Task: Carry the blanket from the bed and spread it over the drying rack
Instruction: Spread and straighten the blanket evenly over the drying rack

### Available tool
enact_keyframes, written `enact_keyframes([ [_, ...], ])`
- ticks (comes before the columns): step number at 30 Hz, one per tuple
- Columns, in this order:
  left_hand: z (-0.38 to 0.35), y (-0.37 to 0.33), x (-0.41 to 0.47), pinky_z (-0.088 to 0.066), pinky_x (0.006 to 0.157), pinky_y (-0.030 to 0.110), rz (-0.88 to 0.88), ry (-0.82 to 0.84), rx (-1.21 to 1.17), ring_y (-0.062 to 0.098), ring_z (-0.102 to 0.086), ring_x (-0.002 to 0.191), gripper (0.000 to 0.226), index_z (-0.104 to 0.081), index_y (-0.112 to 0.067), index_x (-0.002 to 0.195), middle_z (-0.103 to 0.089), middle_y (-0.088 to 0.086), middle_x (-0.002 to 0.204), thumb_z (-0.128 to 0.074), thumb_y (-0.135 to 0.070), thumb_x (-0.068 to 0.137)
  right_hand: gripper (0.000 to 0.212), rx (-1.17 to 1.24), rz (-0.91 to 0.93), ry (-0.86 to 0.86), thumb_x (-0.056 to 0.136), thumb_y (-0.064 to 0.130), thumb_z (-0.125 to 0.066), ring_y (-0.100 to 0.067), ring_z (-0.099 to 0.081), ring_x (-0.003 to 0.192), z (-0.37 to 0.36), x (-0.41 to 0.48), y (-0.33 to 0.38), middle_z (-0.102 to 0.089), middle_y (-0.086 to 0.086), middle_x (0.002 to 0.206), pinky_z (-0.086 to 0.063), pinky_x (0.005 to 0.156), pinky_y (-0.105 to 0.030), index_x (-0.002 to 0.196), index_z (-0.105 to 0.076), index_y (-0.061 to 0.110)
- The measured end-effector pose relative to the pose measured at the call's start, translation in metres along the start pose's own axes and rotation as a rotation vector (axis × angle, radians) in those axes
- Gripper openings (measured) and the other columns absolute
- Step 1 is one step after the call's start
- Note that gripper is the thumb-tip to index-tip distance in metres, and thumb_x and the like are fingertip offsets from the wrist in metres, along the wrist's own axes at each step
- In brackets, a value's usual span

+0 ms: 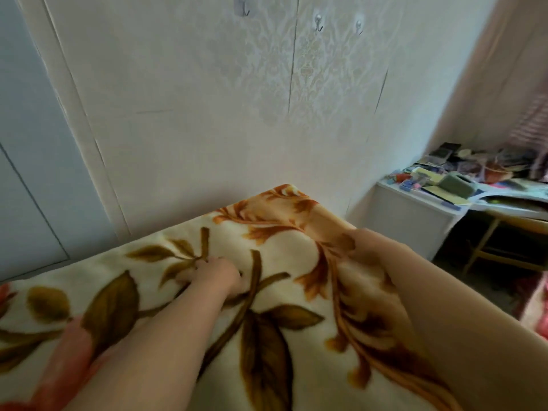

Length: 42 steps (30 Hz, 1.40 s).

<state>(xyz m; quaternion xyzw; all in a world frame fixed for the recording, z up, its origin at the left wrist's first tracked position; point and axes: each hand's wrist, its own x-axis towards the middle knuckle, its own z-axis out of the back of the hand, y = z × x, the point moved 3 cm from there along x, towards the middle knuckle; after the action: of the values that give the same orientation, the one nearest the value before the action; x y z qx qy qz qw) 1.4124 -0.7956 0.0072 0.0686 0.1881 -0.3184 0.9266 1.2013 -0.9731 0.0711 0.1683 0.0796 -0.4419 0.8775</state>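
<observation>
A cream blanket (231,229) printed with brown leaves and orange flowers lies stretched out flat in front of me, filling the lower half of the view. My left hand (218,275) rests on its middle, fingers bent down into the pile. My right hand (366,247) grips the blanket's right edge, where the cloth bunches into folds. Whatever the blanket lies over is hidden beneath it; no drying rack shows.
A papered wall (237,114) with small hooks (318,23) stands right behind the blanket. A grey door (26,173) is at the left. At the right a white cabinet (415,223) and a cluttered desk (486,185) stand, with dark floor below.
</observation>
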Motion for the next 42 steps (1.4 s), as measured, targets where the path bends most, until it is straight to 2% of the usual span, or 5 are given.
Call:
enact_keyframes([
  [4,-0.018,-0.022,-0.039,-0.032,0.11,0.057,-0.128,-0.011,-0.015,0.035,-0.036,0.134,0.063,-0.033,-0.015,0.147,-0.032,0.012,0.15,-0.04,-0.042,0.092,0.057,-0.038,-0.167,-0.067,0.087,0.023,-0.063,-0.028,-0.052,0.121,-0.024,-0.038,-0.064,-0.052,-0.007,0.137,-0.044,0.103,-0.04,0.141,-0.045,0.023],
  [28,-0.086,-0.088,-0.261,-0.04,0.108,0.038,-0.274,0.119,-0.144,0.027,-0.042,0.135,0.117,-0.03,-0.013,0.15,-0.037,0.008,0.153,-0.074,-0.072,0.059,0.072,0.293,-0.292,-0.233,0.092,0.002,-0.048,-0.044,-0.045,0.125,-0.078,-0.171,-0.189,-0.009,-0.018,0.156,-0.051,0.098,-0.048,0.151,-0.018,0.031],
  [34,-0.096,-0.107,-0.29,-0.05,0.069,0.026,-0.33,-0.059,-0.115,0.015,-0.061,0.083,0.033,-0.063,-0.02,0.093,-0.063,-0.004,0.092,-0.08,-0.041,0.074,0.088,0.386,-0.236,-0.276,0.09,0.008,-0.047,-0.039,-0.056,0.113,-0.083,-0.162,-0.215,-0.047,-0.02,0.134,-0.049,0.097,-0.052,0.15,0.011,0.036],
  [37,-0.097,-0.107,-0.294,-0.051,0.071,0.027,-0.328,-0.113,-0.096,0.014,-0.06,0.083,0.03,-0.062,-0.023,0.092,-0.062,-0.006,0.091,-0.08,-0.04,0.075,0.09,0.511,-0.255,-0.284,0.091,0.007,-0.045,-0.039,-0.058,0.112,-0.088,-0.15,-0.224,-0.05,-0.023,0.132,-0.051,0.094,-0.048,0.151,0.018,0.029],
  [42,-0.091,-0.109,-0.289,-0.045,0.066,0.024,-0.309,-0.133,-0.068,0.014,-0.06,0.083,0.02,-0.061,-0.025,0.085,-0.063,-0.006,0.09,-0.077,-0.035,0.078,0.038,0.56,-0.245,-0.345,0.089,0.0,-0.046,-0.034,-0.059,0.092,-0.087,-0.134,-0.234,-0.059,-0.021,0.108,-0.051,0.074,-0.042,0.127,-0.04,-0.001],
])
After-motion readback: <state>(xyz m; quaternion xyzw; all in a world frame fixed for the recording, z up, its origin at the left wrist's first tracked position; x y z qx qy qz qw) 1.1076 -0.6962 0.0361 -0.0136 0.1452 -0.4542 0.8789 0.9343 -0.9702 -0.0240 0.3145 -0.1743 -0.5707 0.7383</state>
